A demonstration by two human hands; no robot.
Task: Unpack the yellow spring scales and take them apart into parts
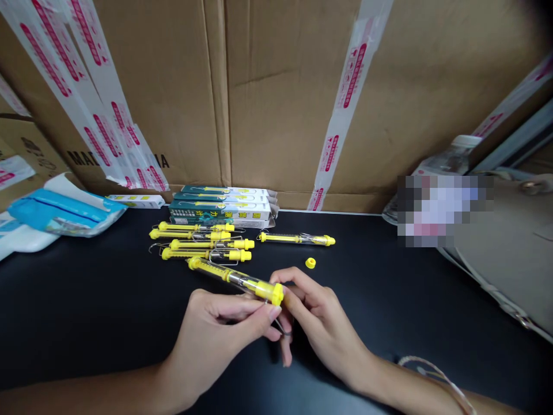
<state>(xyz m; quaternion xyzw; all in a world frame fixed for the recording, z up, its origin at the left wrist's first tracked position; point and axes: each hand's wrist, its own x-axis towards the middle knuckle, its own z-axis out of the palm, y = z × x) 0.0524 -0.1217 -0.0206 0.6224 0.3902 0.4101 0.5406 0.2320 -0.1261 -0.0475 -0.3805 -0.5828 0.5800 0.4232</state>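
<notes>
My left hand is closed around the lower side of a clear tubular spring scale with yellow ends, tilted down to the right. The thumb and fingers of my right hand are closed at its yellow end cap. Beneath that end, a thin metal hook shows between the two hands. Beyond them lie several more spring scales side by side, some with wire hooks sticking out. Another spring scale rests apart to the right, near a loose yellow cap.
Stacked green-and-white boxes stand at the back against a large cardboard carton. A blue packet is at the left. On the right are a plastic bottle and a beige bag. The table is black.
</notes>
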